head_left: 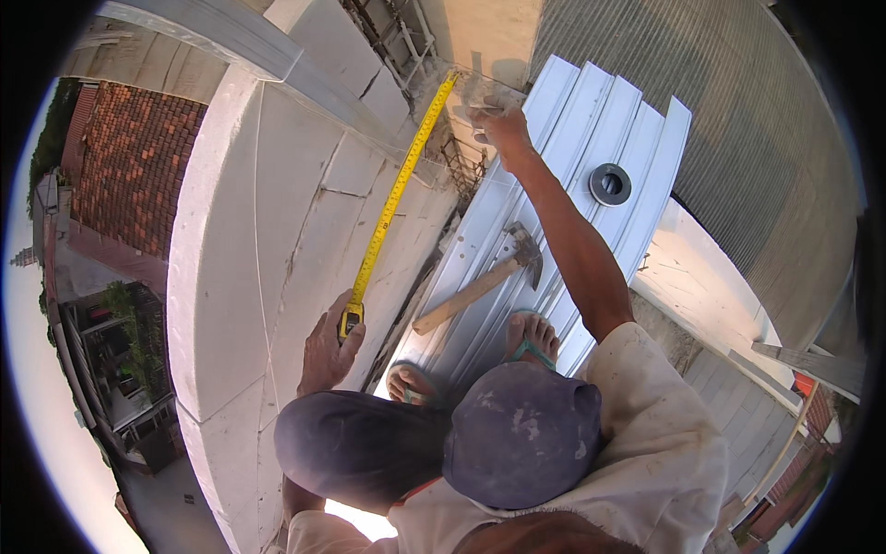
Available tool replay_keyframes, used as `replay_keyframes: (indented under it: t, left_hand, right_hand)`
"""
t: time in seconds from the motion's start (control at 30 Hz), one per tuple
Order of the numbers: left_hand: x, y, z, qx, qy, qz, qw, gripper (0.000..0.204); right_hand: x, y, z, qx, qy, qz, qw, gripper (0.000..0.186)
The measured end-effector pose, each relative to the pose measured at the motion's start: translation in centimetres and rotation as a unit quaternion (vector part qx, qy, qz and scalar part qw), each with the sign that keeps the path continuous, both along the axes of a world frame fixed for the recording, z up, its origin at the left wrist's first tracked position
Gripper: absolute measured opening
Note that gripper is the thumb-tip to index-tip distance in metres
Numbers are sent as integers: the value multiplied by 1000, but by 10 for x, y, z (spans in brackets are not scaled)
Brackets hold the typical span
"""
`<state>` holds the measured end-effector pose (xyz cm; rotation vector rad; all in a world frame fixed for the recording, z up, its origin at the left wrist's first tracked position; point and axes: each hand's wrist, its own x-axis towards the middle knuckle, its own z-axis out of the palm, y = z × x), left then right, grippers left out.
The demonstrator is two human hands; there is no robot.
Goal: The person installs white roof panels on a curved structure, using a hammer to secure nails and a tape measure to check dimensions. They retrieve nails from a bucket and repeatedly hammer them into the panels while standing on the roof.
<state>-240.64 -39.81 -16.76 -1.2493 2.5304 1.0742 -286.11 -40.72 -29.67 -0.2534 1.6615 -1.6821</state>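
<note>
At 8 o'clock from the middle of what I see, the person's left hand (325, 356) wraps around the case of a yellow-and-black tape measure (351, 319), thumb and fingers pressed to it. Its thin, flat yellow blade (395, 197) slants up over a wall of pale blocks (291, 212), chalky and square-edged, to rough masonry (475, 85) at 12 o'clock. The right hand (503, 131) is at 1 o'clock, just beside the blade's far end, fingers half curled; I can't tell whether they pinch anything. Under that arm lie silvery metal sheets (563, 166) with long raised ribs, bearing a hammer (475, 288) near the centre, its worn wooden handle pointing to 7 o'clock, and a smooth black ring (610, 185) at 2. The sandalled feet (532, 338) stand at 4 and 6 o'clock. Beyond, a finely ridged grey roof (738, 157) fills 2 o'clock, and weathered orange-brown tiles (138, 166) overlap at 10.
</note>
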Motion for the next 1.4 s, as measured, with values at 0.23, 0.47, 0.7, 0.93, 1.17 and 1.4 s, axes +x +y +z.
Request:
replay_keyframes:
  t: [0.23, 0.47, 0.7, 0.93, 1.17, 1.4]
  left_hand:
    - [-40, -29, -25, -75, -46, 4, 996, 62]
    - [-65, -51, -33, -101, -78, 1, 992, 63]
    - [-69, -60, -43, -116, -74, -1, 990, 65]
    - [-58, -64, -58, -143, -53, -22, 988, 62]
    - [-63, -62, -56, -146, -64, -19, 987, 61]
    - [-63, -63, -58, -131, -32, -3, 991, 63]
  right_hand:
    - [44, 107, -23, 58, 377, 73, 921, 47]
    - [43, 178, -19, 35, 563, 96, 820, 47]
    - [36, 181, -28, 20, 596, 118, 794, 47]
    - [38, 180, -26, 14, 591, 116, 798, 45]
    - [39, 180, -26, 11, 587, 109, 802, 43]
    - [38, 181, -29, 11, 591, 98, 801, 43]
